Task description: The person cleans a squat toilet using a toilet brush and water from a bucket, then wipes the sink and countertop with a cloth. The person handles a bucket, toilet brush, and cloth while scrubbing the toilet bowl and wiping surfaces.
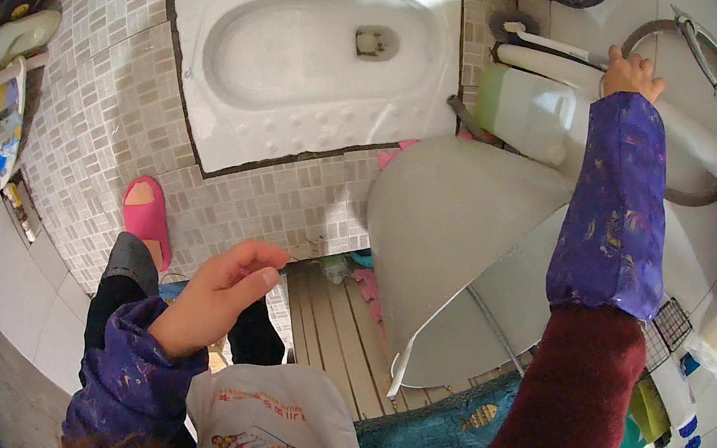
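Note:
My right hand [633, 77] reaches out at the upper right, fingers curled over the end of a white handle; this belongs to a toilet brush [559, 44] with a dark, round head. Its grip is partly hidden by the back of the hand. Just below the brush runs a white plastic pipe [685, 130], above a pale, translucent container [532, 107]. My left hand [219, 297] hangs before my body with loosely bent fingers, holding nothing. A white squat toilet [315, 50] lies in the tiled floor ahead. Both forearms wear purple patterned sleeve covers.
A large grey washbasin [464, 212] with a raised rim stands below the right arm. Beside it are brown slats [328, 331] and a blue-green mat [438, 437]. A flexible metal hose [703, 56] hangs at the upper right. One pink slipper [147, 217] stands on the tiles.

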The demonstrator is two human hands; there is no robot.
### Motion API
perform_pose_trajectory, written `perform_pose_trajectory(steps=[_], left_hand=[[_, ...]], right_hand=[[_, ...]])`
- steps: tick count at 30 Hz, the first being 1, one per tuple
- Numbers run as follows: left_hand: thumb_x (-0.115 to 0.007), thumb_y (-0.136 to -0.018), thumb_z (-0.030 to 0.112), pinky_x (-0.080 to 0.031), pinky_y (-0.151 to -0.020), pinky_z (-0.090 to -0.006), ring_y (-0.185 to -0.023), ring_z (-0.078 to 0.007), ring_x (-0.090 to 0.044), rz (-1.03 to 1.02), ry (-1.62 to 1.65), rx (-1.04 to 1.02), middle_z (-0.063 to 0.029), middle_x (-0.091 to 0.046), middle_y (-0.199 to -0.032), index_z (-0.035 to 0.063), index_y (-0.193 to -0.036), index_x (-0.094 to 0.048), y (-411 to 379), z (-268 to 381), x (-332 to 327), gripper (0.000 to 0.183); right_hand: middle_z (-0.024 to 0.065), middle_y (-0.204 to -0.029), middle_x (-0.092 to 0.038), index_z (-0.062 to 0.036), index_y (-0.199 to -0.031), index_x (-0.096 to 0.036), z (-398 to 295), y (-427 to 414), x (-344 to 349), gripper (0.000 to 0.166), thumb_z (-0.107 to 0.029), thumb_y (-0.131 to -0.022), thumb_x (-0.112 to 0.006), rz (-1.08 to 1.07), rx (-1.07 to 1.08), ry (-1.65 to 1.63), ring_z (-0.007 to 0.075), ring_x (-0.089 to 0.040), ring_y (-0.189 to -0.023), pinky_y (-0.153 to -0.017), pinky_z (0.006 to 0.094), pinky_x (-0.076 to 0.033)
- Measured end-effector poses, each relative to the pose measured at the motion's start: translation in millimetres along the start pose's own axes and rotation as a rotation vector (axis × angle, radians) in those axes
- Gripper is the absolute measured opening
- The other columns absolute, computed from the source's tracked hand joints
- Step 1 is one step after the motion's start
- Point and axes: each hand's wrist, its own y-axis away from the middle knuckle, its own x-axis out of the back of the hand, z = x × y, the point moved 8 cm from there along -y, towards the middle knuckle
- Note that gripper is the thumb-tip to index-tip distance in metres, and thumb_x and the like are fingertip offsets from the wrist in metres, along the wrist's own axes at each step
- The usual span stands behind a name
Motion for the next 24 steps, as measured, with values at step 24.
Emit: perform_pose_trajectory(steps=[24], left_hand=[[-0.051,-0.088,0.017,-0.038,-0.082,-0.0232,-0.093,-0.0088,-0.048,-0.001,0.081,-0.014,-0.0012,-0.055,-0.099,0.0031,-0.108,-0.053,13.9,-3.1,4.2,0.024]], right_hand=[[0.0085,-0.125,-0.044,-0.0212,-0.12,-0.047,-49.7,80.8,35.5,0.058,-0.038,-0.068,-0.065,0.434,0.107,-0.465,0.0298,-0.036,-0.119,-0.099,0.0483,-0.027]])
